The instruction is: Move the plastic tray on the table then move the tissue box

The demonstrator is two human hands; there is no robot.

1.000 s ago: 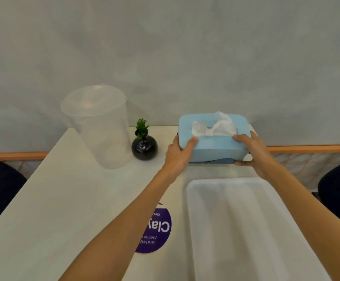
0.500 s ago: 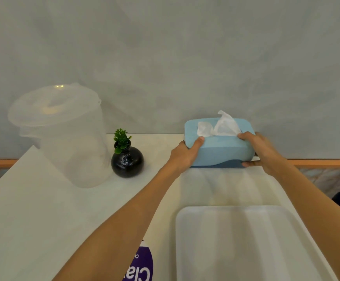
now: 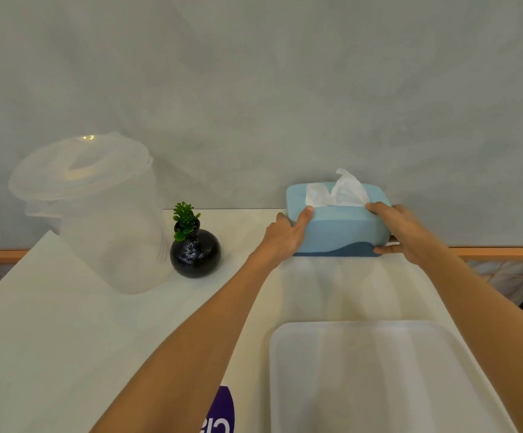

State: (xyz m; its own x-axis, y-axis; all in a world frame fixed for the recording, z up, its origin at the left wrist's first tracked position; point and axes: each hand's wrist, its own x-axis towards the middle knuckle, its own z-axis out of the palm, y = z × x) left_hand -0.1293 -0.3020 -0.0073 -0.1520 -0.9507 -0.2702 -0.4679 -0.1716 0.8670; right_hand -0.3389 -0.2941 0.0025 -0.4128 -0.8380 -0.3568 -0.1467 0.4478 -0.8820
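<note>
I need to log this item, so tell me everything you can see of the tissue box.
The tissue box is a rounded, light blue rectangular case, plastic by its look, with a darker blue wavy base. A white tissue stands up from its top slot. It sits level at the table's far edge by the wall, gripped at its ends by the left hand and right hand.

The tissue box (image 3: pixel 336 228) looks like smooth, matt plastic, pale blue above a darker blue base, with thin, crumpled white paper tissue (image 3: pixel 336 192) at its top. The plastic tray (image 3: pixel 379 376) is translucent white with a soft sheen. The bench (image 3: pixel 66 339) is smooth, matt off-white. The lidded container (image 3: pixel 94 210) is cloudy clear plastic. The round vase (image 3: pixel 195 253) is glossy black.
</note>
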